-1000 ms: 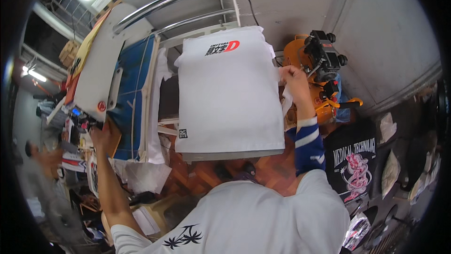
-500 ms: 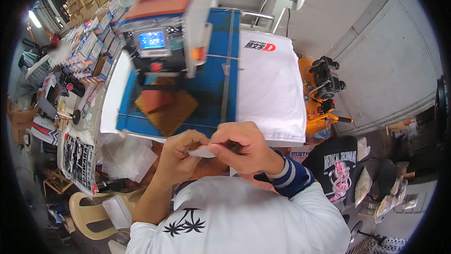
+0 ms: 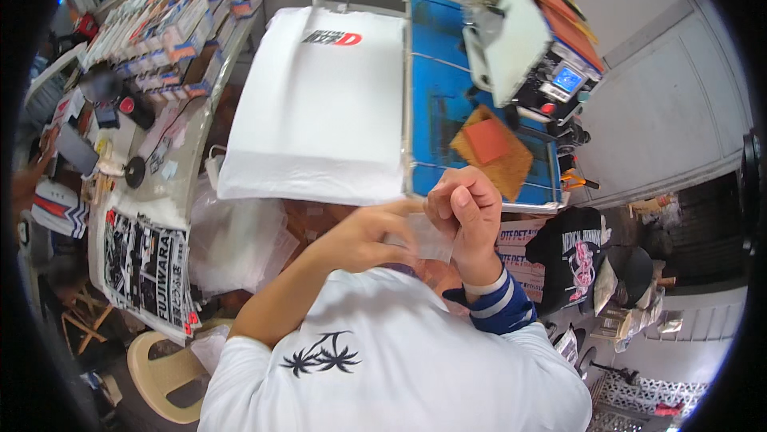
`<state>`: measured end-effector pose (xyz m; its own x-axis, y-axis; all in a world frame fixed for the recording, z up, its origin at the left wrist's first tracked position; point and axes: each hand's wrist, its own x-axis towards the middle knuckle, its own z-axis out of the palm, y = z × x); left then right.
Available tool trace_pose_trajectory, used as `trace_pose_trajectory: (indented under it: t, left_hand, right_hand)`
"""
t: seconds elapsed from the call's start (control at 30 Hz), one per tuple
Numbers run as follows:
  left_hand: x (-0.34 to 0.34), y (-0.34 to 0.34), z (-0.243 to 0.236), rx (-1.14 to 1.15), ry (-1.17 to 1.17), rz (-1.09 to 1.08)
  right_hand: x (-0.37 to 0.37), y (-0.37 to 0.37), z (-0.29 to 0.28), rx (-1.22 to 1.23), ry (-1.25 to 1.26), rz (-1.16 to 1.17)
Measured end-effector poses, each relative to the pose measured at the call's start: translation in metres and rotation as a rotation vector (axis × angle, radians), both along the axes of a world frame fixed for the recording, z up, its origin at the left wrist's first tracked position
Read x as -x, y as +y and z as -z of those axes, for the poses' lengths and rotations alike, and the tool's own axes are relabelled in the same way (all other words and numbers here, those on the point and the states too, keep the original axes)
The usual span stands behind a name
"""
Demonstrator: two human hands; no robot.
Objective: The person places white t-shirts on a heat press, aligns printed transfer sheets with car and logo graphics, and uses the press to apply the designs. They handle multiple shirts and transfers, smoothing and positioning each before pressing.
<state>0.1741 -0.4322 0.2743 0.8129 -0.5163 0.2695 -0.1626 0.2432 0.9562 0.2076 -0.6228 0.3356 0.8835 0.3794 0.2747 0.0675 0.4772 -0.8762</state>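
Between my two hands is a small piece of translucent film. My right hand is closed on its right side, fingers curled and thumb on top. My left hand, slightly blurred, has its fingers bent around the film's left side, with the index finger stretched toward my right hand. Beyond them a white T-shirt lies flat on the left station, a black and red print near its far end. To its right is a blue flat panel, with the heat press head over it.
An orange pad rests on a brown one on the blue panel. At left, a table carries printed sheets and stacked boxes. Below are clear plastic bags and a beige chair. A black printed shirt lies right.
The press head and blue panel have shifted from left to right, and a printed white T-shirt now shows at left. My hands have moved right and farther apart, with more film showing.
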Motion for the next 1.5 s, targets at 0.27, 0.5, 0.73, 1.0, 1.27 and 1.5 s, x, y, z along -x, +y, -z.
trace_pose_trajectory:
  t: [0.27, 0.5, 0.73, 1.0, 1.27, 1.5]
  left_hand:
    - [0.058, 0.108, 0.187, 0.178, 0.617, -0.682]
    - [0.146, 0.276, 0.474, -0.187, 1.26, -1.586]
    - [0.13, 0.269, 0.484, -0.139, 1.47, -1.349]
    - [0.128, 0.244, 0.419, 0.001, 1.555, -0.877]
    - [0.026, 0.314, 0.259, 0.5, 1.12, -0.882]
    - [-0.01, 0.339, 0.191, -0.254, 0.988, -0.873]
  right_hand:
    - [-0.137, -0.204, -0.014, 1.388, -0.815, 1.57]
    - [-0.242, -0.257, 0.031, 1.466, -0.64, 1.464]
    - [-0.257, -0.291, 0.02, 1.451, -0.098, 1.693]
    - [-0.242, -0.27, 0.027, 1.571, -0.379, 1.706]
    - [-0.223, -0.25, 0.019, 1.532, -0.306, 1.757]
    - [-0.161, -0.163, 0.03, 1.118, -0.829, 1.424]
